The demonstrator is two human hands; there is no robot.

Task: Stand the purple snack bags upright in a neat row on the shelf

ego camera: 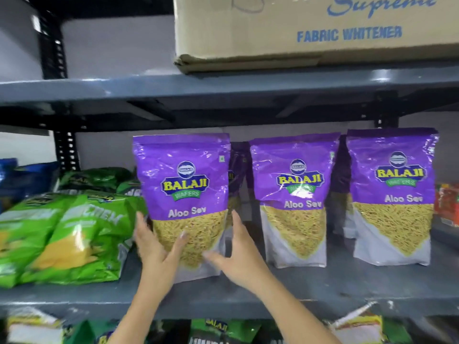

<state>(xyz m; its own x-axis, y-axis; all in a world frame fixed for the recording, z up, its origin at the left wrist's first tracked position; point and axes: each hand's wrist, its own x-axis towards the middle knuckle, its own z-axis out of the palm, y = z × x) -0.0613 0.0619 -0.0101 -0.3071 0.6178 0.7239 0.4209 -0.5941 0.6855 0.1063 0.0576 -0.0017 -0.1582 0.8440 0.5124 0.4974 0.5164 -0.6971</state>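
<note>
Upright on the grey metal shelf (347, 291), the leftmost purple Balaji Aloo Sev bag (185, 194) is being cupped at its lower part by two spread hands: the left hand (156, 244) is being pressed to its left edge, the right hand (239, 254) to its right edge. Right of this bag, a second purple bag (295, 194) and a third purple bag (392, 192) are being kept upright, apart. Left of it, green snack bags (67, 234) are lying flat. Above it, a cardboard Fabric Whitener box (310, 31) is being carried by the upper shelf.
</note>
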